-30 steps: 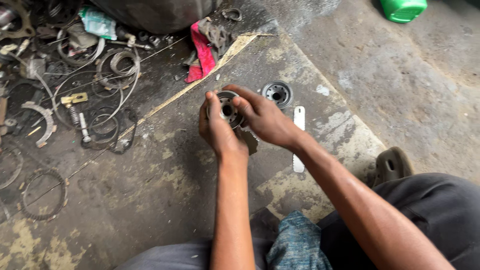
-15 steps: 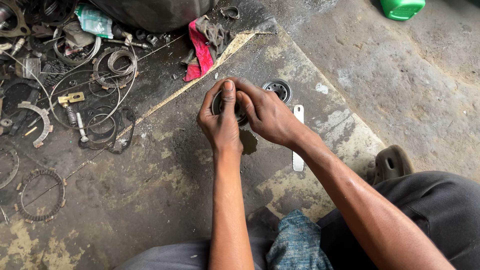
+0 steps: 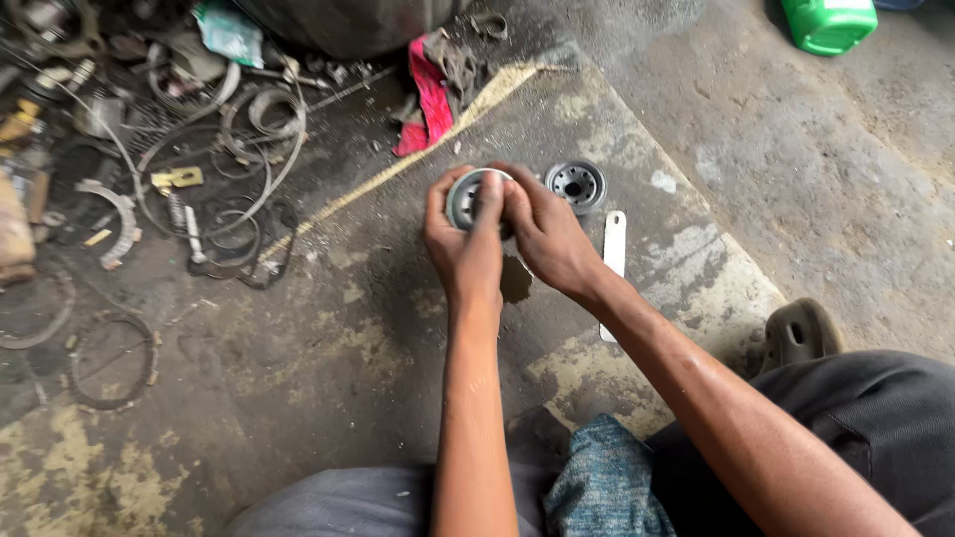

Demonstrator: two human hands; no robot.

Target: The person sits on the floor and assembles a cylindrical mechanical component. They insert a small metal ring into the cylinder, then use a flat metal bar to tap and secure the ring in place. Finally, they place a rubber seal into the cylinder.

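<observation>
So both hands, left hand and right hand, are clamped around a round metal part held face-up, just left of the perforated disc on the floor.

We count two round metal discs: one gripped disc and one perforated disc just right of it. One white flat bar lies below that, one green jug far above; the wire rings left number perhaps several.

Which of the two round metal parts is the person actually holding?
The round metal ring gripped between the left hand and right hand. The other, a perforated metal disc, lies untouched on the concrete floor just beside the right hand.
</observation>
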